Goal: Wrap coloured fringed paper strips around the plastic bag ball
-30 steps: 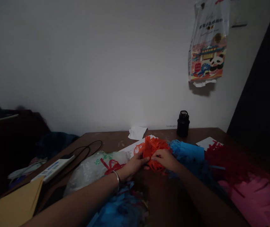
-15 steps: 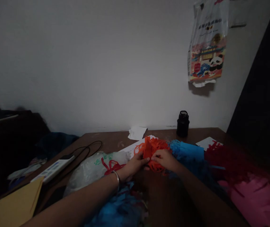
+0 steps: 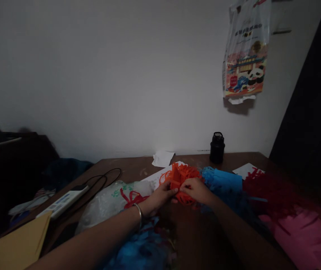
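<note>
Orange-red paper strips [image 3: 189, 175] lie bunched near the middle of the table, cut like a fringe. My left hand [image 3: 162, 195] pinches the left part of the bunch between thumb and fingers; a silvery bangle circles that wrist. From the other side my right hand [image 3: 195, 190] has its fingertips closed on the same strips, close to the left thumb. What lies exactly between the fingertips is too small to make out. Blue fringed paper [image 3: 225, 179] sits just right of my right hand, and more blue strips [image 3: 140, 245] lie below my left forearm.
A plastic bag [image 3: 101, 204] with red strips [image 3: 134, 197] is left of my hands. Further left are a white power strip [image 3: 63, 202] and yellow paper [image 3: 15, 242]. Dark red fringe [image 3: 275, 195] and pink paper [image 3: 306, 236] cover the right. A black bottle [image 3: 217, 148] stands behind.
Both hands hold nearly the same place and grip on the orange-red strips. Only a very slight shift of the fingers and the view is visible.
</note>
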Motion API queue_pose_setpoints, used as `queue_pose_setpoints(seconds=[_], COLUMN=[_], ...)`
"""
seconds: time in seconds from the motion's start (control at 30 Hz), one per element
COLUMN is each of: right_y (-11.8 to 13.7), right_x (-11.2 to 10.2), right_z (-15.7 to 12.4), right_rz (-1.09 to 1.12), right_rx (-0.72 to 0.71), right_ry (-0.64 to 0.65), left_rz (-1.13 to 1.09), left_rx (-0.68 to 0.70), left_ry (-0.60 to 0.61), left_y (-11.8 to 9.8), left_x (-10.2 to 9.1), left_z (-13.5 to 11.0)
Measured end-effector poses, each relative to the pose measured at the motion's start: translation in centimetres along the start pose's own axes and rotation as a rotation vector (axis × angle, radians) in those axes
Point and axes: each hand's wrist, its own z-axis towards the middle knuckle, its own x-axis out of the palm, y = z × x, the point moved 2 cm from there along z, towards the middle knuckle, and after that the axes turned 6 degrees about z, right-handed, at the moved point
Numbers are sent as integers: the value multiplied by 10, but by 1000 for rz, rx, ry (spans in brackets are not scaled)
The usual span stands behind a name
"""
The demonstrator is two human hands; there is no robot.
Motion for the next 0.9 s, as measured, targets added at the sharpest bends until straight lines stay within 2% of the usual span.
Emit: queue_pose_setpoints(seconds=[0.37,0.6,0.77,0.9], right_y=[10,6,1,1], right_x=[-3,-6,-11,-10], right_z=[0,1,2,-2], right_rz=[-47,-63,-71,-109], right_rx=[-26,-23,-45,-55], right_ry=[-30,-57,34,218], left_rz=[21,27,19,-6], left_rx=[18,8,8,25], left_ry=[6,9,-35,-92], left_y=[-2,2,5,4], left_x=[1,2,-2,-5], left_z=[-2,0,4,6])
